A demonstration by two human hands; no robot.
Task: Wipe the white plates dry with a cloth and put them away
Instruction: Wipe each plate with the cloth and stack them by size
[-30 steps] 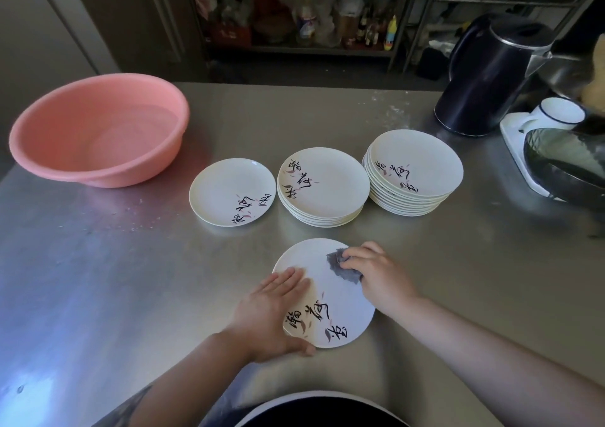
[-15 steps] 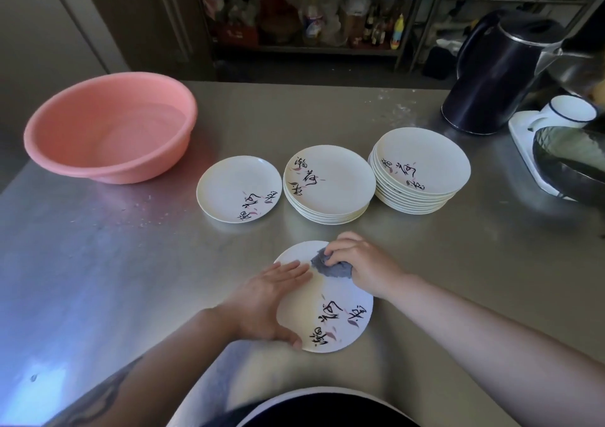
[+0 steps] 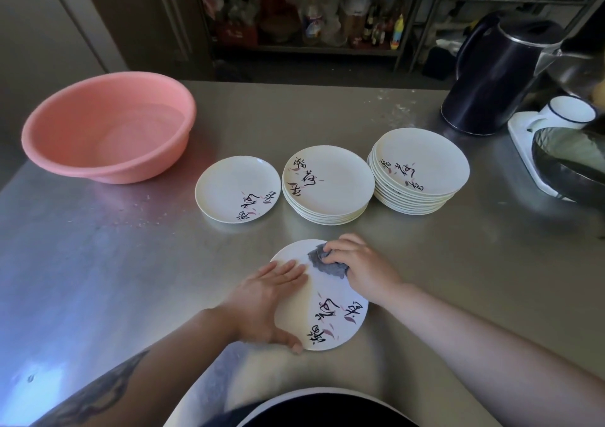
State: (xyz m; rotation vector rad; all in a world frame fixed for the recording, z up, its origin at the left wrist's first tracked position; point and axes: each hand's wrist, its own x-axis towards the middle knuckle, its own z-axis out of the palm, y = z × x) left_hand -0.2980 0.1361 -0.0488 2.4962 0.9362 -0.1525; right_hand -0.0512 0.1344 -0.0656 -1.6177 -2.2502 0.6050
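With the flat left hand [image 3: 262,299] steadying the round white printed plate [image 3: 330,308], the right hand [image 3: 360,267], gripping the crumpled grey cloth [image 3: 325,263], probably needed light, even strokes toward the rim.

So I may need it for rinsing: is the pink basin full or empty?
Not full. The pink basin stands upright and its bare floor shows; whether a thin film of water remains, I cannot tell.

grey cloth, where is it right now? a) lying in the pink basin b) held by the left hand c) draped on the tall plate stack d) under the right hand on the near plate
d: the right hand grips the grey cloth against the near plate, while the left hand lies flat on that plate.
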